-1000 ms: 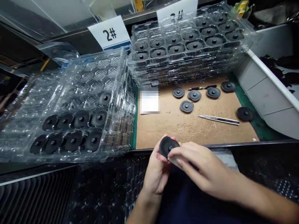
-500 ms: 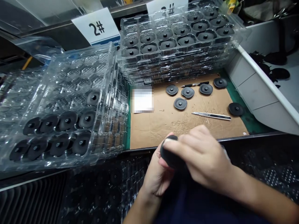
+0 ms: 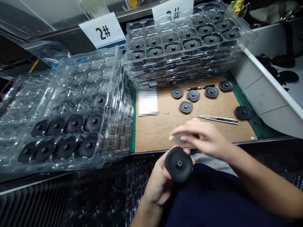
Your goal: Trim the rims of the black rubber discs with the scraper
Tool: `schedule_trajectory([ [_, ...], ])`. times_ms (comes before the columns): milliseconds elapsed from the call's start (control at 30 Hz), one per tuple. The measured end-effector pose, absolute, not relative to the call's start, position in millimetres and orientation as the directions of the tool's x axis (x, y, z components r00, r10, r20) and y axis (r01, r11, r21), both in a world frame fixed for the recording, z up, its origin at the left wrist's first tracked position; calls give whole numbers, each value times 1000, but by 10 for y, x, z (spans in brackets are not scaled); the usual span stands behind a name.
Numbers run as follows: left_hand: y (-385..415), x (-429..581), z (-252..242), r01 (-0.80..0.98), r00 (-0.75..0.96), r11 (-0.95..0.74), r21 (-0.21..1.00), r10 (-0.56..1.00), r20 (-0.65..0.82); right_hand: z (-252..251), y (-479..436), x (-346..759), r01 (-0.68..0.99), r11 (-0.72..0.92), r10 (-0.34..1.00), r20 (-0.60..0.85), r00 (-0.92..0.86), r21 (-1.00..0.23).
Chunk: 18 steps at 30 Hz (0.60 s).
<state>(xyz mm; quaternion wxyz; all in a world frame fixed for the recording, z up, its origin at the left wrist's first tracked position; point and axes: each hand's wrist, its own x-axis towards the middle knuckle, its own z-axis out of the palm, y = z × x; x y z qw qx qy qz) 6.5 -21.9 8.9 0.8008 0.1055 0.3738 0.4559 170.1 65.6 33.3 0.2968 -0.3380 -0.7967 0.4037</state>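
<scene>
My left hand (image 3: pixel 159 183) grips a round black disc (image 3: pixel 178 164) with a small hub in its middle, face towards me, just below the bench's front edge. Above it my right hand (image 3: pixel 202 138) hovers, blurred by motion, its fingers pinched on a small pale object (image 3: pixel 175 137) that I cannot name. Several more black discs (image 3: pixel 186 107) lie loose on the cardboard sheet (image 3: pixel 163 126). To the left a clear blister tray (image 3: pixel 71 123) holds two rows of discs in its near pockets.
A stack of clear trays (image 3: pixel 187 47) filled with discs stands at the back. A pen (image 3: pixel 200 87) and a slim knife (image 3: pixel 218 119) lie on the cardboard beside a white slip (image 3: pixel 148 103). A white bin wall (image 3: pixel 267 91) rises on the right. Signs read "2#" (image 3: pixel 103 31).
My right hand has lifted off the disc and moved up over the cardboard's edge. The disc in my left hand has turned its hub face towards me and dropped slightly.
</scene>
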Motion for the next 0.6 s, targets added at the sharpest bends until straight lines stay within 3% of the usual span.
schedule_trajectory([
  [67,-218,36,126,-693,335,566,447,801,-495,179,682,1800,403,210,911,29,-411,-891],
  [167,-219,-1,137,-718,341,552,424,810,-477,-103,506,1888,374,-34,911,-183,-371,-927],
  [267,-216,-26,108,-714,347,555,427,810,-474,-351,261,1932,364,-115,835,-288,-468,-924],
  [367,-211,-38,85,-711,380,575,404,798,-468,-376,176,1989,413,-130,859,-310,-406,-901],
  [433,-205,-32,79,-711,404,584,391,795,-452,-204,198,2012,452,-113,924,-261,-281,-885],
  [500,-197,-12,75,-707,428,593,386,793,-434,72,231,1981,484,-2,978,-103,-182,-875],
  [533,-193,1,73,-699,435,598,393,791,-429,216,244,1938,493,111,980,14,-196,-863],
  [600,-188,30,65,-672,423,603,431,789,-445,442,267,1812,429,414,886,249,-390,-803],
])
